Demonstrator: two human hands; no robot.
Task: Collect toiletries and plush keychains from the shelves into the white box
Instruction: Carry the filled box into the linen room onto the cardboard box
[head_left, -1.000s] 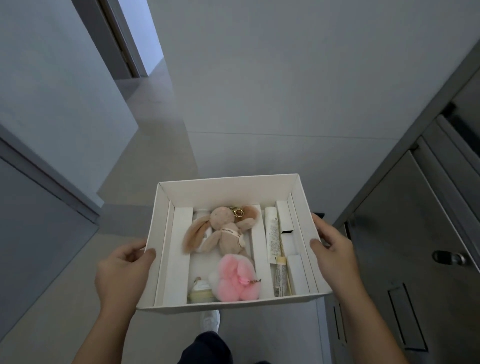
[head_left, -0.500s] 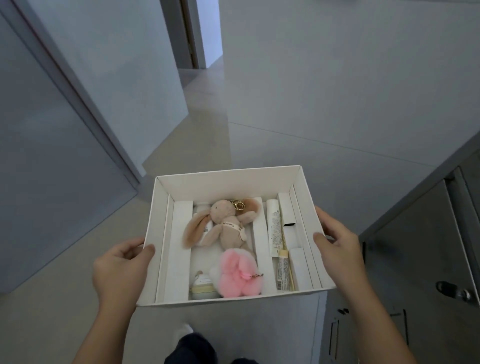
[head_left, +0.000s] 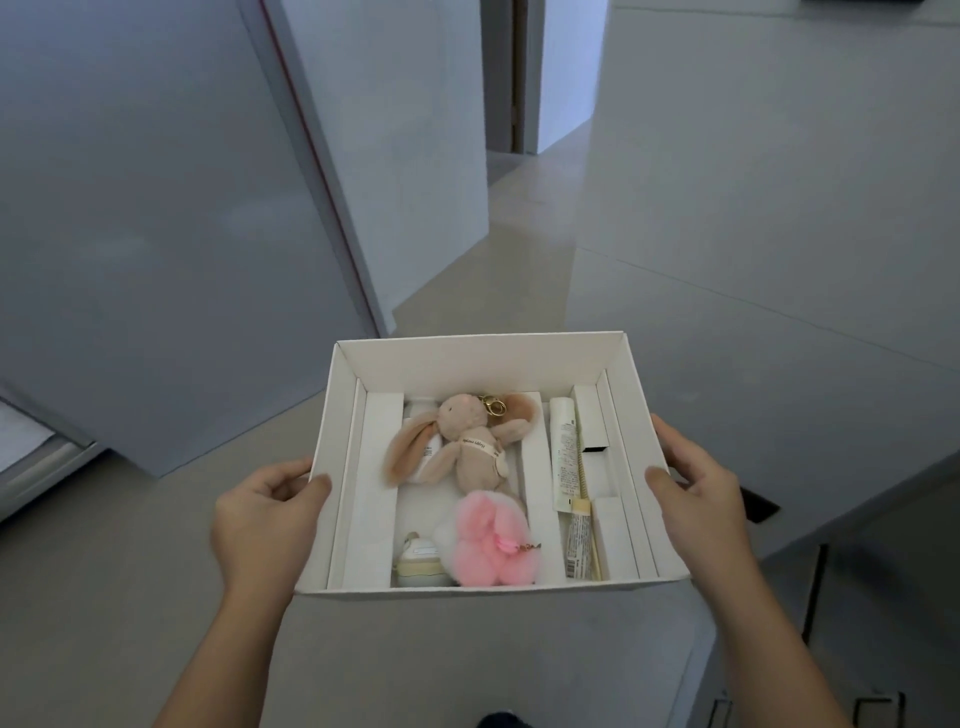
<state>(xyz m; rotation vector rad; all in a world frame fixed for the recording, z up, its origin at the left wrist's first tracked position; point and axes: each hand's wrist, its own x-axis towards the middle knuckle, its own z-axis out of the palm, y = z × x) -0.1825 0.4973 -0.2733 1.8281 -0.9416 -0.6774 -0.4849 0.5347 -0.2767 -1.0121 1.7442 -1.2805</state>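
**Box carried level between both hands, contents loaded**

The white box (head_left: 483, 358) sits between the two hands, open side up, its long axis running from one grip to the other. The left hand (head_left: 262, 519) clamps the left side wall, thumb hooked over the rim and fingers beneath. The right hand (head_left: 698, 496) clamps the right side wall the same way. Both hands are closed on the box; neither is free. In my judgement, any coming pick requires one hand to release, and the load then rests on the other.

Contents, largest to smallest, placed relative to the grips:

- One beige bunny keychain (head_left: 470, 439), midway between the hands, toward the far wall, gold ring at its head.
- One pink plush keychain (head_left: 491, 543), midway, toward the near wall, just beside the bunny's feet.
- One white tube (head_left: 565, 457), nearer the right hand, long axis running away from the person.
- One white bottle (head_left: 423, 415), partly under the bunny's ear.
- One small clear bottle (head_left: 578, 543), touching the tube's near end.
- One small round jar (head_left: 420, 564), nearer the left hand, at the near wall.

Plush keychains: two. Toiletries: four visible.
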